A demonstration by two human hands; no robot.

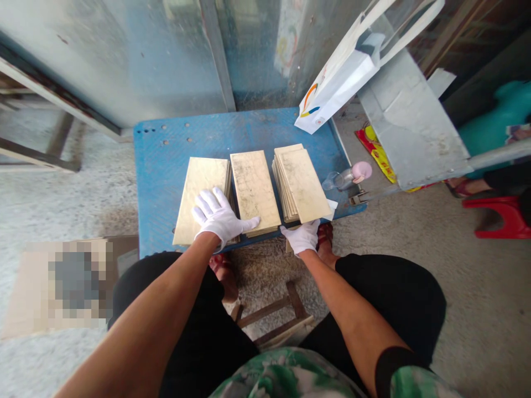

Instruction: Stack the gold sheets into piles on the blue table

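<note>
- Blue worktop (207,130), its paint worn, stands against a cloudy glazed panel (166,72); concrete floor (415,287) shows on both sides.
- Three stacks of thin, pale rectangular boards lie side by side on the worktop, each with its long axis running roughly from the person's side toward the panel.
- Left stack (199,190): far end leaning to the right.
- Middle stack (254,185): far end leaning left, top face smudged dark.
- Right stack (305,179): far end leaning left more strongly, its top board sitting askew over those beneath.
- Left hand (218,218), white-gloved, lies on the left stack with its grip released: fingers fanned toward the far end, thumb reaching the middle stack's near end.
- Right hand (302,237), also gloved, is at the right stack's near end; its fingers are partly hidden, so whether its grip is clenched cannot be told.
- Farther right stand a white bag (332,91) and a pink-lidded bottle (343,179).
</note>
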